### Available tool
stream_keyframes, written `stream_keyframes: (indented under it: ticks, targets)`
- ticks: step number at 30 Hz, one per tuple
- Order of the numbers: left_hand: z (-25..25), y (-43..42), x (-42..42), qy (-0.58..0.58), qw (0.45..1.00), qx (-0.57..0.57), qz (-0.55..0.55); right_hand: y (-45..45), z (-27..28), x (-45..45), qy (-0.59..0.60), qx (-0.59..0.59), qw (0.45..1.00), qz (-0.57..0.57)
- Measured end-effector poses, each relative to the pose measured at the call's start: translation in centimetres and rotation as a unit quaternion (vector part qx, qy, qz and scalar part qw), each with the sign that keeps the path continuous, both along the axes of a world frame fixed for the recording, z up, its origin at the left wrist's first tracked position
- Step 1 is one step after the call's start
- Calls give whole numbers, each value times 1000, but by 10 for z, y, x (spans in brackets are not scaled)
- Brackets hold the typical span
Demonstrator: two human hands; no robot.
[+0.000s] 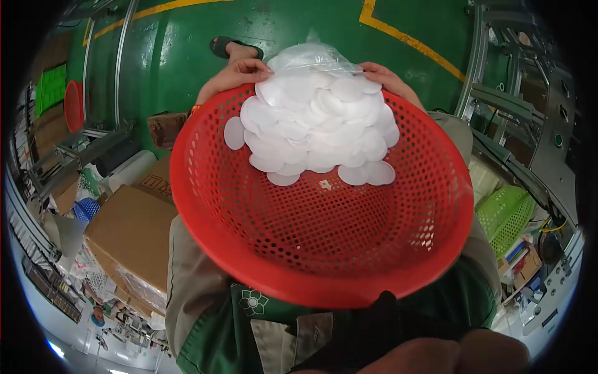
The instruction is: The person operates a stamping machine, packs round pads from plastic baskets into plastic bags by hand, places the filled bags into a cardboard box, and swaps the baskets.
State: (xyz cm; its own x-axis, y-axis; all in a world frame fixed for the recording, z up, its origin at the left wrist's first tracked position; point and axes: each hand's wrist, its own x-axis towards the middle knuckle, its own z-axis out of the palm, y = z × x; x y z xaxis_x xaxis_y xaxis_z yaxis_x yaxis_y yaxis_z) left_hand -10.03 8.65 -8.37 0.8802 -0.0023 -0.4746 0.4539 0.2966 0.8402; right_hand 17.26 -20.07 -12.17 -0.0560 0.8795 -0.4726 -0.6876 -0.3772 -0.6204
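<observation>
A wide red basket (324,283) with perforated sides rests over the lap. Thin white round discs (317,124) lie heaped in its far half, a few of them loose at the edges. A clear plastic bag (314,57) with more white discs in it lies over the far rim. My left hand (243,73) pinches the bag's left edge just above the rim. On the opposite side, the fingers of my right hand (380,76) are closed on the bag's right edge. The basket partly hides both forearms.
Cardboard boxes (128,230) stand at the left, with a metal frame (118,62) beyond them. A green basket (507,218) and machine framing (507,103) are at the right. A sandalled foot (235,47) shows on the green floor (293,22).
</observation>
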Motion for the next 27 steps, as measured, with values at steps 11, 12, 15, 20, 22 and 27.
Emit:
stream_keyframes:
  ticks: [11,12,15,20,22,27]
  targets:
    - [-13,-96,19,72,950,-270,140,-41,58,41,-38,-105,987,118]
    - [-9,-102,19,68,949,-274,142,-42,59,45,-116,-81,978,155]
    - [22,-103,25,82,956,-278,53,-53,54,42,-213,-71,954,197]
    - [-30,-102,22,104,973,-193,70,-55,64,39,-146,-80,968,189]
    - [-32,-100,21,99,966,-221,90,-49,63,40,-119,-203,967,101]
    - [-32,-105,11,105,947,-273,135,-42,52,49,-138,-131,964,188]
